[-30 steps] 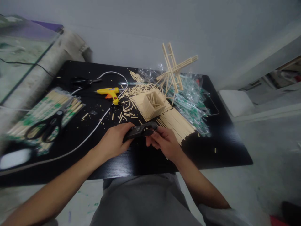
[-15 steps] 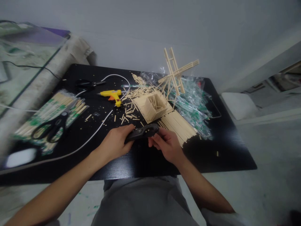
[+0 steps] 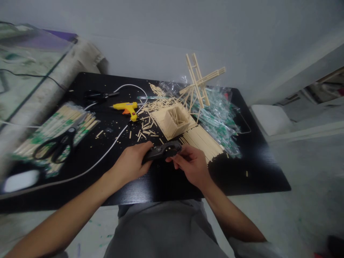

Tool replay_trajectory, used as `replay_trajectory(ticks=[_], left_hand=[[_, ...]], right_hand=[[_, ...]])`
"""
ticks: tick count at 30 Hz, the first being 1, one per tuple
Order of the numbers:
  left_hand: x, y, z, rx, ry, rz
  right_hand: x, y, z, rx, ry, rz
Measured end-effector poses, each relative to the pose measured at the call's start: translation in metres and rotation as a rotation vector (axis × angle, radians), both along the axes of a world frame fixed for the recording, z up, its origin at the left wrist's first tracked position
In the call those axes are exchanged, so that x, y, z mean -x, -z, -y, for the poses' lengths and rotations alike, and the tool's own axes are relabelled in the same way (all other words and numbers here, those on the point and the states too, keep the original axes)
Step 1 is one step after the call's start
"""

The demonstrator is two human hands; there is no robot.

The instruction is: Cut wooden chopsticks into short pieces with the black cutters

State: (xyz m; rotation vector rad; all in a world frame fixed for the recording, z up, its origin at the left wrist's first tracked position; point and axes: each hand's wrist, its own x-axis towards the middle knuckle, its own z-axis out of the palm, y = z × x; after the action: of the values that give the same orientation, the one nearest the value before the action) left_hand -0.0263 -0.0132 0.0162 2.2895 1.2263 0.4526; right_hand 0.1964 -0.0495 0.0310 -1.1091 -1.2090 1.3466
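Above the front edge of the black table, my left hand (image 3: 133, 160) is wrapped round the handle of a black hand tool (image 3: 162, 151) with a curved, hooked head. Its exact kind is hard to make out. My right hand (image 3: 194, 165) is closed, its thumb and fingers pinched at the tool's hooked end; whether something small sits between them is hidden. Just beyond the tool stands an open square box of light wooden sticks (image 3: 176, 122) on a stick base. Behind it rises a cross-shaped stick frame (image 3: 198, 80). A mat of sticks laid side by side (image 3: 205, 143) lies to the right.
A yellow glue gun (image 3: 126, 108) with a white cord lies left of centre. Black-handled scissors (image 3: 56, 145) rest on bagged sticks (image 3: 57, 123). Crumpled green-and-clear wrappers (image 3: 221, 122) lie at the right. Cut stick pieces (image 3: 146, 125) are scattered over the table (image 3: 258, 165).
The view has shifted slightly, so the table's things appear a little further left. My right fingers have moved slightly at the tool's end. Both hands keep their hold.
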Motion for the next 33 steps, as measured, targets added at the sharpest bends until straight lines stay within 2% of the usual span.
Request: replay_trajectory(ticks=[8, 12, 15, 17, 20, 22, 27, 29, 33], left_hand=[[-0.001, -0.004, 0.001, 0.007, -0.037, -0.051], [-0.002, -0.004, -0.002, 0.035, -0.067, 0.034], [-0.001, -0.003, -0.006, 0.185, -0.121, 0.169], [0.001, -0.004, -0.01, 0.403, -0.148, 0.272], [0.003, -0.007, -0.014, 0.779, -0.092, 0.423], [0.004, -0.01, -0.014, 0.913, -0.059, 0.487], [0.005, -0.014, -0.012, 1.075, -0.066, 0.588], [0.004, -0.011, -0.013, 1.081, -0.071, 0.617], [0.001, -0.003, -0.013, 1.074, -0.157, 0.706]], right_hand=[[0.01, 0.004, 0.007, -0.029, 0.114, 0.006], [0.012, 0.002, 0.007, -0.035, 0.106, 0.026], [0.009, -0.002, 0.007, -0.043, 0.099, 0.05], [0.008, -0.004, 0.006, -0.032, 0.089, 0.038], [0.006, -0.006, 0.006, -0.003, 0.075, -0.001], [0.006, -0.007, 0.006, 0.027, 0.063, -0.037], [0.006, -0.007, 0.005, 0.085, 0.004, -0.148], [0.005, -0.005, 0.005, 0.074, -0.013, -0.166], [0.0, 0.001, 0.004, 0.053, 0.0, -0.163]])
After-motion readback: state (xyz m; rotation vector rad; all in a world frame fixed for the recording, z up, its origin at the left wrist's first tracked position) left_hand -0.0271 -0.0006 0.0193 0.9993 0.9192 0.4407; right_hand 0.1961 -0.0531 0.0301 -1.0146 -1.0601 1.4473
